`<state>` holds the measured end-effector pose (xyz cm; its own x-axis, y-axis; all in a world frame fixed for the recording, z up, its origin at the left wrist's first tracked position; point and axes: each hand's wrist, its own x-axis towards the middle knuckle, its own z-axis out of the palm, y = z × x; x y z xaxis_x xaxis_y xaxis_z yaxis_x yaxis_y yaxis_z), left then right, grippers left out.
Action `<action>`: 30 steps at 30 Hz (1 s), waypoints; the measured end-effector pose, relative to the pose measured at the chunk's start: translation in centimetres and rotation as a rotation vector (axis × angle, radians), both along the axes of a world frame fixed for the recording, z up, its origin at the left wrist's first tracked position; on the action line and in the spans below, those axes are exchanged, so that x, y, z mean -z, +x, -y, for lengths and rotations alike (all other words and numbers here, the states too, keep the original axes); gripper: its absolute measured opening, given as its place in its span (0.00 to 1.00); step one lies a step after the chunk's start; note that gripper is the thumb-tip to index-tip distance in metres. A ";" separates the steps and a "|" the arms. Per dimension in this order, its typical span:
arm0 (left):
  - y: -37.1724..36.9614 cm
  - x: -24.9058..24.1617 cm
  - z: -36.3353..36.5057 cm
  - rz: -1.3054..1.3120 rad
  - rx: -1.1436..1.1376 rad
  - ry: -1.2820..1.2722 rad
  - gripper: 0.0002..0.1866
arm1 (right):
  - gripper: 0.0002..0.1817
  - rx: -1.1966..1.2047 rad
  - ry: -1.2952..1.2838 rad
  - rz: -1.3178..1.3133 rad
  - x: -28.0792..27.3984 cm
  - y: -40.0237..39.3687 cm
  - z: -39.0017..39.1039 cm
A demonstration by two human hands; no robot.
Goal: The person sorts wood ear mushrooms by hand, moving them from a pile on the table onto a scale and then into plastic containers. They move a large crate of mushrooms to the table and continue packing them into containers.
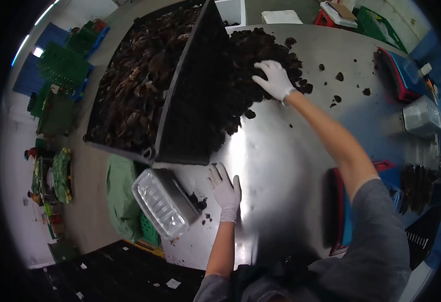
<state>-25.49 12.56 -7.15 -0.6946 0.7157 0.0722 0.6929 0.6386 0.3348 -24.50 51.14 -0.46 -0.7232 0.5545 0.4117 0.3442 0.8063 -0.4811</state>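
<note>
A heap of dark wood ear mushrooms (253,50) lies on the shiny metal table (281,146), against the side of a large black crate (180,75). My right hand (275,80), in a white glove, rests on the near right part of the heap; its thumb and fingers are apart and I see nothing held. Also gloved, my left hand (225,194) lies on the table with its fingers spread, just below the crate's near corner. To its left is a stack of clear plastic trays (162,201), with a few dark bits between hand and trays.
More brown mushrooms (145,75) fill the crate. Loose pieces (340,76) are scattered across the table's right side. A red and blue tray (401,75), clear containers (422,116) and another red-edged blue tray (345,211) line the right edge. Green crates (64,68) stand beyond the floor at left.
</note>
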 end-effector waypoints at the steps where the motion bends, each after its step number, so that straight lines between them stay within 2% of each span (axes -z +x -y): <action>1: -1.3 0.1 -0.4 0.007 -0.014 0.021 0.38 | 0.28 0.119 0.088 0.009 0.9 -2.0 -0.3; 4: -1.7 -0.6 -0.6 0.079 -0.007 0.045 0.39 | 0.26 0.155 -0.087 0.281 3.8 -3.2 2.0; 5: -1.7 -1.1 -0.5 0.107 0.003 0.110 0.39 | 0.23 0.135 -0.126 0.177 4.6 -2.6 3.0; 7: -2.0 -0.9 -1.7 0.170 0.009 0.252 0.39 | 0.21 -0.008 -0.131 0.179 3.6 0.8 6.2; 8: -1.5 -0.5 -1.9 0.210 0.010 0.318 0.40 | 0.22 -0.106 -0.123 0.321 3.6 2.7 7.7; 9: -1.2 0.0 -3.1 0.260 0.054 0.386 0.40 | 0.25 -0.215 -0.406 0.410 2.2 4.1 9.4; 10: -0.9 -0.2 -4.1 0.334 0.126 0.369 0.45 | 0.26 -0.218 -0.205 0.509 1.4 5.3 10.6; 11: -0.6 -0.7 -5.4 0.305 0.148 0.310 0.47 | 0.25 -0.256 -0.255 0.533 -0.4 4.9 9.9; 12: -0.4 -0.9 -6.5 0.271 0.166 0.253 0.48 | 0.24 -0.299 -0.303 0.555 -1.5 3.9 8.4; 13: -0.3 -0.5 -7.0 0.244 0.157 0.241 0.49 | 0.18 -0.257 -0.499 0.296 -1.2 2.4 6.5; 14: -0.2 -0.3 -6.9 0.239 0.162 0.227 0.49 | 0.15 -0.161 -0.434 0.281 -1.7 0.5 4.3; 15: -0.2 -0.2 -6.8 0.229 0.169 0.216 0.48 | 0.12 -0.054 -0.090 0.178 -0.6 -1.7 2.2; 16: -0.3 -0.2 -6.8 0.216 0.177 0.207 0.48 | 0.10 -0.100 0.039 -0.006 0.5 -3.6 0.3; 17: -0.3 -0.2 -7.0 0.215 0.189 0.180 0.47 | 0.10 -0.139 0.135 -0.020 2.9 -5.2 -1.6; 20: -0.2 -0.2 -6.8 0.207 0.241 0.124 0.45 | 0.10 -0.142 0.193 0.296 2.9 -5.8 -2.2; 21: -0.1 -0.1 -6.9 0.200 0.263 0.135 0.44 | 0.11 -0.088 0.178 0.281 1.9 -4.7 -1.3; 22: 0.0 -0.1 -6.8 0.199 0.285 0.145 0.44 | 0.11 -0.021 0.223 0.154 1.0 -3.1 0.2; 24: 1.1 -0.2 -6.4 0.266 0.345 0.193 0.42 | 0.10 0.113 -0.118 0.278 -3.5 0.5 5.4; 25: 2.3 0.1 -6.2 0.300 0.360 0.212 0.41 | 0.10 0.011 -0.521 0.228 -6.2 2.0 8.9; 26: 3.5 0.4 -6.3 0.329 0.377 0.238 0.41 | 0.12 -0.154 -0.650 0.226 -7.4 3.5 12.4; 28: 6.7 -0.2 -5.1 0.393 0.370 0.199 0.38 | 0.18 -0.521 -1.216 0.237 -5.9 5.7 20.3; 29: 8.2 -1.0 -4.6 0.388 0.368 0.197 0.36 | 0.19 -0.701 -1.316 0.246 -4.7 6.2 23.8; 30: 9.1 -1.4 -4.0 0.381 0.365 0.195 0.35 | 0.20 -0.759 -1.275 0.267 -3.2 6.4 26.1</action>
